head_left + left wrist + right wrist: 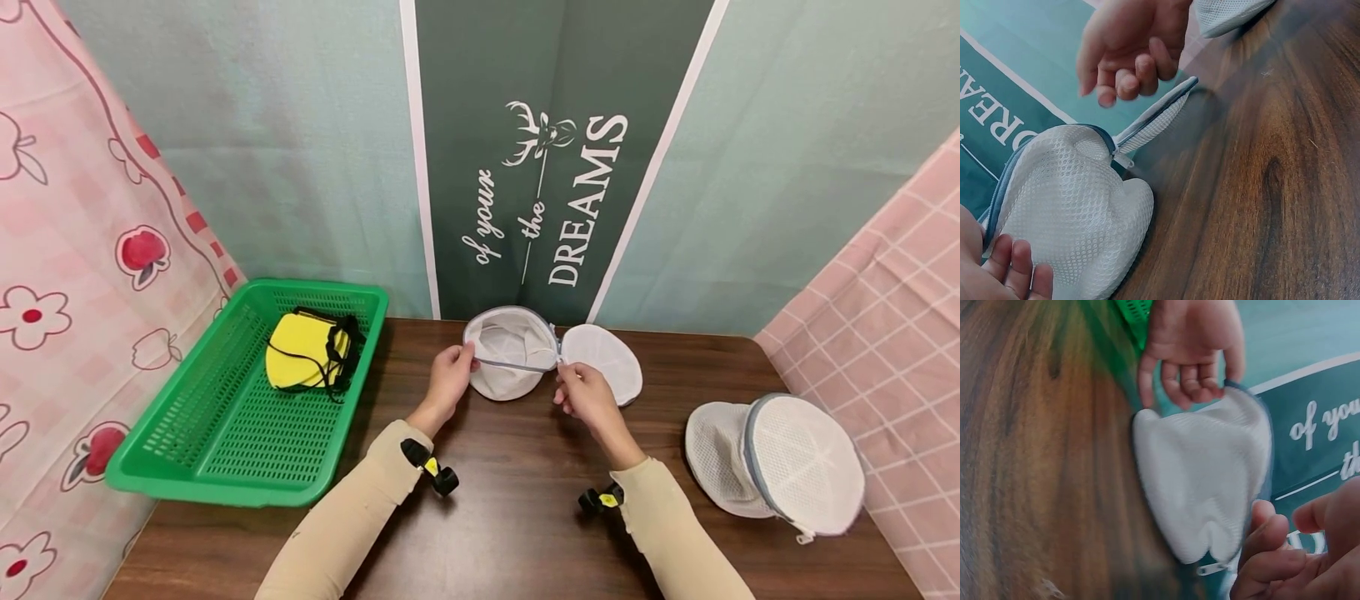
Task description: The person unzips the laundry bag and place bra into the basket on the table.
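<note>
A white mesh laundry bag (506, 385) with a grey-blue zip rim stands unzipped at the back of the table. Its round mesh lid (606, 362) is folded out to the right. My left hand (448, 375) pinches the left side of the rim between thumb and fingers. By the joint of bag and lid is my right hand (587, 396), its fingers loosely bent. Both wrist views show that hand apart from the mesh, with nothing between thumb and forefinger. The zip pull (1211, 569) hangs near the joint.
On the left, a green plastic basket (232, 496) holds yellow fabric pieces (300, 350) with black cords. Another white mesh bag (802, 458) with a zipped lid lies at the right. A printed cloth (487, 83) hangs behind the wooden table (502, 517).
</note>
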`<state>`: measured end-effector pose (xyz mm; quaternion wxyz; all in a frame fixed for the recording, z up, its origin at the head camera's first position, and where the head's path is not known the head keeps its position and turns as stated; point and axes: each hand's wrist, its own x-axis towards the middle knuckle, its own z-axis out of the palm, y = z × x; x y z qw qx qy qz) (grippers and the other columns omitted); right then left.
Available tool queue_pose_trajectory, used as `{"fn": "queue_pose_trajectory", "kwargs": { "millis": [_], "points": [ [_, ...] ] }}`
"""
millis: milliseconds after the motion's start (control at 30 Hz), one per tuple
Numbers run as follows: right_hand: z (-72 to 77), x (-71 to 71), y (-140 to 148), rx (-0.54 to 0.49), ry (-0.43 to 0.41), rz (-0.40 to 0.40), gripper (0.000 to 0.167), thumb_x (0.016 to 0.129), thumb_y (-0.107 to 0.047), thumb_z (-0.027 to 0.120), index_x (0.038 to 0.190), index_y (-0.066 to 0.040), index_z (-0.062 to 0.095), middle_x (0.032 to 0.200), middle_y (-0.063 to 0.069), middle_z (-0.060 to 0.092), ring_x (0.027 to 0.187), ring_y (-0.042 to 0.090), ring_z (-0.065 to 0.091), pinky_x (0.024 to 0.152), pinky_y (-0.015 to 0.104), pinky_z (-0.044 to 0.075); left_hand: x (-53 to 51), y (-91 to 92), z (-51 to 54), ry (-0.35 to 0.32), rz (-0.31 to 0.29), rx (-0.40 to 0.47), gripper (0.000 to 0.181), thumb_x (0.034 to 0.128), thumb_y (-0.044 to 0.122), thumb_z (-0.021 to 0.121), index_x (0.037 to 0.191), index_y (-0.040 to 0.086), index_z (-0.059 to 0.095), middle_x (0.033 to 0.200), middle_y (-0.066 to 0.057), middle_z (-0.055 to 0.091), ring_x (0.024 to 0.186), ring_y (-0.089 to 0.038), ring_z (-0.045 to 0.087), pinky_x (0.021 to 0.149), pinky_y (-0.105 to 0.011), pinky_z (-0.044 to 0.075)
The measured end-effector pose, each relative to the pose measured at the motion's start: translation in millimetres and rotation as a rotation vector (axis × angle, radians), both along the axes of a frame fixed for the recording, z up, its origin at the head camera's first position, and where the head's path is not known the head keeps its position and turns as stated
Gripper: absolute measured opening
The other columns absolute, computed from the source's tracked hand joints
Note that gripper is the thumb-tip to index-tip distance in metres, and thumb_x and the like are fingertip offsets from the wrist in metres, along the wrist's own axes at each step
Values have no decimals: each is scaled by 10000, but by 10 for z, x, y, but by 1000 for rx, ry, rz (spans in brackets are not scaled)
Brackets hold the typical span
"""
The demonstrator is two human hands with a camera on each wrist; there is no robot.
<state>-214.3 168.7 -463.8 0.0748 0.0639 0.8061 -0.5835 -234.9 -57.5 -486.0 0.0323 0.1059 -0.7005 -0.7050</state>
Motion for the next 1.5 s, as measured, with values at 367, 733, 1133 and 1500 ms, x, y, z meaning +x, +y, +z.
{"fn": "queue_pose_trajectory", "kwargs": {
  "millis": [367,733,1133,1500],
  "points": [
    [331,255,216,201,88,94,270,1058,-239,516,966,1,601,628,21,625,506,127,549,470,250,435,-9,6,6,2,-16,0,331,1053,228,537,858,-15,648,837,-112,645,852,-232,637,868,-387,536],
    [743,576,513,310,204,126,263,1054,-240,558,1050,14,628,715,88,683,557,169,623,553,275,518,-14,-12,-28,-8,-7,-24,334,1050,226,537,864,-24,657,808,-90,642,820,-209,626,834,-347,523],
    [933,828,951,439,308,58,252,1067,-225,538,1056,7,634,767,70,709,605,106,649,564,234,500,-7,-3,-34,-6,-17,-37,349,1055,235,533,849,-17,660,816,-95,648,827,-216,625,818,-324,516],
    [1017,1104,1348,497,370,-64,180,1043,-225,580,1026,-57,644,717,-85,707,592,39,634,505,201,432,-4,-6,-56,-12,-19,-47,345,1055,221,526,863,-32,663,858,-160,671,860,-259,647,860,-375,530]
  ]
}}
